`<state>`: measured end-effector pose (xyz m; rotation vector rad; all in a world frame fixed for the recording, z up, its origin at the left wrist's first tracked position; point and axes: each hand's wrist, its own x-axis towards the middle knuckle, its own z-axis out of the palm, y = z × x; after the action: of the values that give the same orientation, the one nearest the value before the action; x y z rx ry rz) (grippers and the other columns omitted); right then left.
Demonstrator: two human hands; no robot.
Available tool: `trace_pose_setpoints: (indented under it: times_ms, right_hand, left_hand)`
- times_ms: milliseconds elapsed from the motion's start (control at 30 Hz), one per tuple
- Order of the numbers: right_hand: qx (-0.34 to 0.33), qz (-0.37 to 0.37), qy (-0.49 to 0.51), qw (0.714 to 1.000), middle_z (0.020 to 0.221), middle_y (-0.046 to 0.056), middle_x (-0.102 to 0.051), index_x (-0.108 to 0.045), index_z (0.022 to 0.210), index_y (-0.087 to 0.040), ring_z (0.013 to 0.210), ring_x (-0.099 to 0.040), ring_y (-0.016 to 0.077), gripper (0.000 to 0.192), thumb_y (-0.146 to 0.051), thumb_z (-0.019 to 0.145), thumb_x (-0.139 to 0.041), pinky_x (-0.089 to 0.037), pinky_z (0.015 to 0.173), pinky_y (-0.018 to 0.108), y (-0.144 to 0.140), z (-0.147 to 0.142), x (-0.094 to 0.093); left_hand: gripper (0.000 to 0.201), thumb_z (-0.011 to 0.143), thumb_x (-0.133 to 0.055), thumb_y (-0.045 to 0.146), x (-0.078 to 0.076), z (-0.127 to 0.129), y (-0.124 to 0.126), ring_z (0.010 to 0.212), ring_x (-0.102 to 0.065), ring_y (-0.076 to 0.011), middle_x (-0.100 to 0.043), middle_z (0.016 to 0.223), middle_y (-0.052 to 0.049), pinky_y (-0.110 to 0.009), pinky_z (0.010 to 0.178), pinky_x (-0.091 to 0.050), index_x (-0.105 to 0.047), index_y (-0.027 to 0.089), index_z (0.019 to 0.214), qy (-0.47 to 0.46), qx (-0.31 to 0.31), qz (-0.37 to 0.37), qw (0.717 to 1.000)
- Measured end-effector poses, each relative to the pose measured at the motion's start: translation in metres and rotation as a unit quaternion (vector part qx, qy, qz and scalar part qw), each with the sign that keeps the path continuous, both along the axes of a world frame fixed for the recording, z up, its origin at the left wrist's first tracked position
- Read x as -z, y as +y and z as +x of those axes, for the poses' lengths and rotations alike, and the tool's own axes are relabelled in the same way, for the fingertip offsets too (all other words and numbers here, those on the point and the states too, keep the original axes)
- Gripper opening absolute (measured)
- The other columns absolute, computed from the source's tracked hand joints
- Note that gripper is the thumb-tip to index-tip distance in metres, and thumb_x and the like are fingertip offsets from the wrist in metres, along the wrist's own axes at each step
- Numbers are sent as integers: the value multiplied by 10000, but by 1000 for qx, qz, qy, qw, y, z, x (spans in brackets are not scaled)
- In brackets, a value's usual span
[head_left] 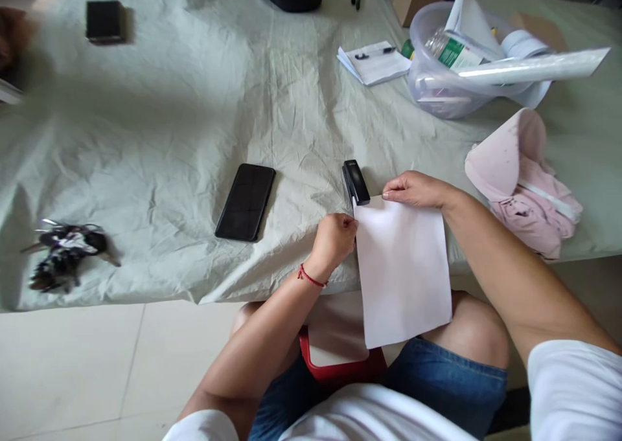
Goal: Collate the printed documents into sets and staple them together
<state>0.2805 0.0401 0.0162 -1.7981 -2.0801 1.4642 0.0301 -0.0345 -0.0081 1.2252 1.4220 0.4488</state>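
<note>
The paper (pixel 403 272) lies at the near edge of the bench (pixel 170 149), right of that edge's middle; its upper part is over the bench and its lower part extends past the edge above the person's lap. The left hand (pixel 335 237) has its fingers curled together, pinching the paper's left margin just below the upper left corner. The right hand (pixel 413 188) has its fingers clamped on the paper's top margin, toward the upper right corner. The stapler (pixel 356 182) rests on the bench with its front end at the paper's upper left corner; whether the corner is seated fully between its jaws cannot be told. Neither hand is on the stapler. Principal risk: misalignment — unequal pull from the two hands could rotate the paper and draw the corner out of the stapler. The unsupported lower part could sag or fold over the bench edge if either grip loosens. If the paper is more than one sheet, which cannot be confirmed here, uneven pinching could let the layers slip out of register. A sideways push could also turn the stapler, since no hand steadies it. The phone (pixel 245 201), left of the stapler near the same edge, stands well clear — a lesser hazard, unless the left forearm swings outward.
</note>
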Motion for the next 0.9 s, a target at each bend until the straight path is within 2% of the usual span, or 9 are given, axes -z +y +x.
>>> trace_pose_setpoints:
  times_ms: [133, 233, 300, 367, 433, 533, 700, 900]
  right_hand:
    - [-1, 34, -30, 999, 779, 6, -674, -754, 846, -209, 747, -601, 180, 358, -549, 902, -657, -434, 744, 329, -2, -3, 2]
    - [5, 138, -61, 989, 965, 40, -802, -818, 1012, -216, 907, -723, 238, 232, -379, 913, -687, -546, 880, 379, -11, -9, 7]
    - [2, 264, -69, 962, 1218, 86, -835, -827, 1208, -217, 1133, -756, 302, 324, -292, 925, -688, -580, 1048, 463, -21, -14, 11]
    - [-17, 379, -73, 923, 1462, 120, -775, -765, 1430, -215, 1352, -708, 338, 453, -264, 999, -633, -550, 1189, 547, -35, -22, 14]
    - [-56, 434, -79, 896, 1596, 123, -701, -677, 1572, -207, 1501, -637, 323, 523, -229, 1064, -556, -499, 1286, 567, -49, -31, 17]
    - [-90, 452, -129, 878, 1672, 99, -640, -640, 1614, -196, 1634, -533, 293, 543, -154, 1105, -454, -415, 1368, 577, -66, -42, 20]
    - [-104, 434, -191, 874, 1694, 92, -608, -609, 1639, -193, 1681, -480, 276, 641, -26, 1052, -416, -329, 1406, 650, -78, -51, 27]
    - [-80, 444, -229, 862, 1690, 95, -611, -619, 1624, -219, 1672, -494, 254, 654, 1, 1052, -391, -357, 1389, 637, -83, -60, 36]
  left_hand:
    - [299, 891, -541, 129, 2, -1, 1, 418, -349, -99, -476, 433, 42, -273, 502, -222, -555, 202, 601, 4, 7, 17, 1000]
    - [344, 890, -535, 127, 2, -1, 1, 427, -356, -99, -478, 435, 33, -271, 513, -229, -504, 209, 557, 2, 14, 16, 1000]
    - [369, 887, -535, 123, 2, -1, 1, 432, -344, -98, -463, 429, 34, -273, 524, -229, -466, 213, 537, 5, 14, 17, 1000]
    - [374, 888, -533, 121, 1, -1, 1, 442, -338, -99, -457, 432, 36, -277, 535, -234, -454, 215, 534, 2, 14, 19, 1000]
    - [372, 892, -534, 123, 2, -1, 1, 456, -348, -105, -459, 439, 35, -280, 547, -244, -462, 214, 538, -2, 15, 21, 1000]
    - [370, 894, -544, 124, 4, 0, 2, 487, -372, -117, -462, 450, 31, -285, 565, -260, -478, 212, 541, -2, 17, 28, 999]
    - [396, 885, -535, 112, 5, 2, 3, 526, -368, -125, -439, 453, 23, -292, 578, -262, -434, 220, 518, 2, 16, 38, 999]
    - [400, 901, -524, 111, 4, 3, 3, 567, -392, -144, -459, 481, 8, -294, 595, -300, -434, 230, 529, 26, 28, 47, 998]
